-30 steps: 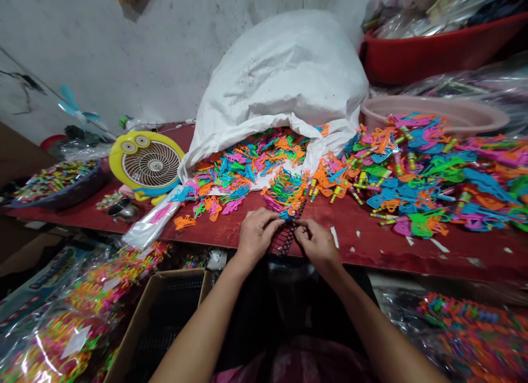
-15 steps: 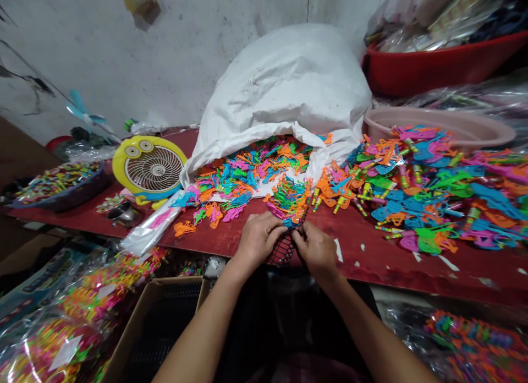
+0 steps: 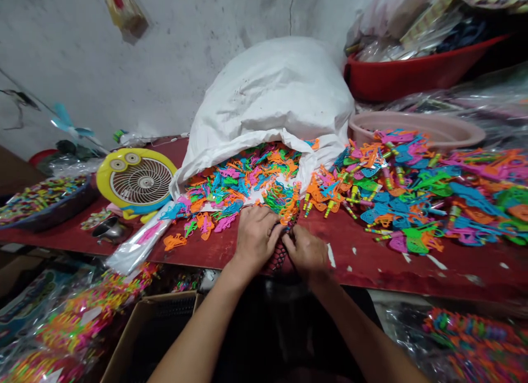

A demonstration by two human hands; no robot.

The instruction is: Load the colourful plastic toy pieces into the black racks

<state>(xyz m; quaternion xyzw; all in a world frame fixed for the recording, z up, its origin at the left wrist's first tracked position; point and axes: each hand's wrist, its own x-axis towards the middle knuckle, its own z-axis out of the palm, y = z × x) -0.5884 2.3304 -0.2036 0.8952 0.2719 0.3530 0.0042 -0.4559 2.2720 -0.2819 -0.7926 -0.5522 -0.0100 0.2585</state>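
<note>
At the counter's [image 3: 371,262] front edge, left hand [image 3: 256,237] and right hand [image 3: 305,253] close their fingers on a red mesh bag [image 3: 277,255]. Behind, a white sack [image 3: 272,97] spills colourful plastic toys [image 3: 243,179].

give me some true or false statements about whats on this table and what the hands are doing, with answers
1. Both hands, left hand and right hand, meet on a dark mesh net piece at the near edge of the red wooden table. True.
2. The big white woven sack is tied shut. False: its mouth is open and colourful plastic toy pieces spill out.
3. A yellow round fan with cartoon eyes stands left of the sack. True.
4. The pink plastic basin sits on the left end of the table. False: it is on the right, behind the toy pile.
</note>
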